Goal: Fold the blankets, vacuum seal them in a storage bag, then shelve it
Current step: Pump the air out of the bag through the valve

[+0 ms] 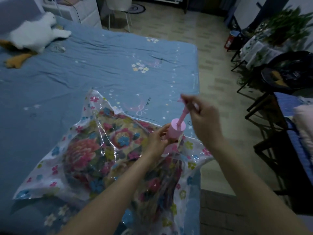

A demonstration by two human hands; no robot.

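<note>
The upright pump (176,131) on the bag (94,150) is gripped by the left hand (158,138), its raised handle (188,103) clasped in the right hand (203,116).

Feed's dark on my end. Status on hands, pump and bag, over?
Left hand steadies pink pump body on bag. Right hand grips pump handle, rod extended. Blanket inside bag on bed. Nothing obstructing.

- My left hand (157,138): bare, no ring, no glove.
- My right hand (205,119): bare, blurred, fingers indistinct.
- Both forearms: uncovered to the frame edge, no sleeve, watch or bracelet visible.
</note>
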